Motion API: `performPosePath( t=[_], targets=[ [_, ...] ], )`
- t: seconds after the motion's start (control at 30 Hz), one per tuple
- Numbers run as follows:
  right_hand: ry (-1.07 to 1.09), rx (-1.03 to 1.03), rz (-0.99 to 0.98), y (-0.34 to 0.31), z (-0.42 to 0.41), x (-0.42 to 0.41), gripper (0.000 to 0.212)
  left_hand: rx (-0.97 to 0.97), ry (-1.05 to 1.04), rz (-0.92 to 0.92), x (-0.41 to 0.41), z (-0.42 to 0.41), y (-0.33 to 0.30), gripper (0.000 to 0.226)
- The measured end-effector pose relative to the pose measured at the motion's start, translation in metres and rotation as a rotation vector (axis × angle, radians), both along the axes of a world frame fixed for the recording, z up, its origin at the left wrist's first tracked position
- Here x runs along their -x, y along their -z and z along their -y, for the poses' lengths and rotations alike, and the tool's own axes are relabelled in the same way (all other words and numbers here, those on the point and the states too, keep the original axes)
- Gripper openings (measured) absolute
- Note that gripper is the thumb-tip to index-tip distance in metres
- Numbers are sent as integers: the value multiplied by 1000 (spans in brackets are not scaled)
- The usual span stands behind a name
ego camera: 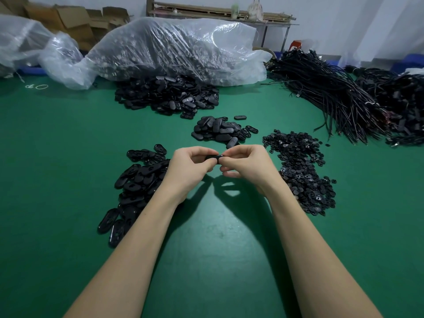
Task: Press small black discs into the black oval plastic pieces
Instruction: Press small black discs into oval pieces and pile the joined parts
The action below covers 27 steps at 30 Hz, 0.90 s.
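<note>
Two bare forearms, no sleeves in view, hands (227, 165) without gloves, rings or watch.

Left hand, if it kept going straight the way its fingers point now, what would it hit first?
The left hand points right, so it would probably meet the right hand first; both already hold the same oval piece between them.

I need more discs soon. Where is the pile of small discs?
In the head view, the disc pile lies on the green table, just right of the right hand.

Clear plastic bag (179, 45), black cables (332, 92) (bundled), cardboard boxes (68, 17)
</note>
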State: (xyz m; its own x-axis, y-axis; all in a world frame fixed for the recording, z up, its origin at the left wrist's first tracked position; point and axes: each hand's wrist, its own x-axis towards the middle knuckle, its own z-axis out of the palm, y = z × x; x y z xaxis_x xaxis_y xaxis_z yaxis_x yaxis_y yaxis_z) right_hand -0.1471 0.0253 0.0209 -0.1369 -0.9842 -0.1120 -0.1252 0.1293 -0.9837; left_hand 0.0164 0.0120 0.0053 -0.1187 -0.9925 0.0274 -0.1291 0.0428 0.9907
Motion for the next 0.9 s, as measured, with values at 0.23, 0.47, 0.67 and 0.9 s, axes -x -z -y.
performPosePath(
  t=[0.23,0.47,0.67,0.9],
  targets=[
    [19,3,-21,3,2,-3,9,20,-12,26,1,0,0,17],
    [32,35,-112,5,2,-5,11,83,-79,124,6,-1,2,14],
    [51,39,-137,9,2,-9,8,136,-152,196,11,-4,4,14],
    [-53,10,78,2,-1,0,9,-53,21,-49,-1,-2,-4,18]
  ],
)
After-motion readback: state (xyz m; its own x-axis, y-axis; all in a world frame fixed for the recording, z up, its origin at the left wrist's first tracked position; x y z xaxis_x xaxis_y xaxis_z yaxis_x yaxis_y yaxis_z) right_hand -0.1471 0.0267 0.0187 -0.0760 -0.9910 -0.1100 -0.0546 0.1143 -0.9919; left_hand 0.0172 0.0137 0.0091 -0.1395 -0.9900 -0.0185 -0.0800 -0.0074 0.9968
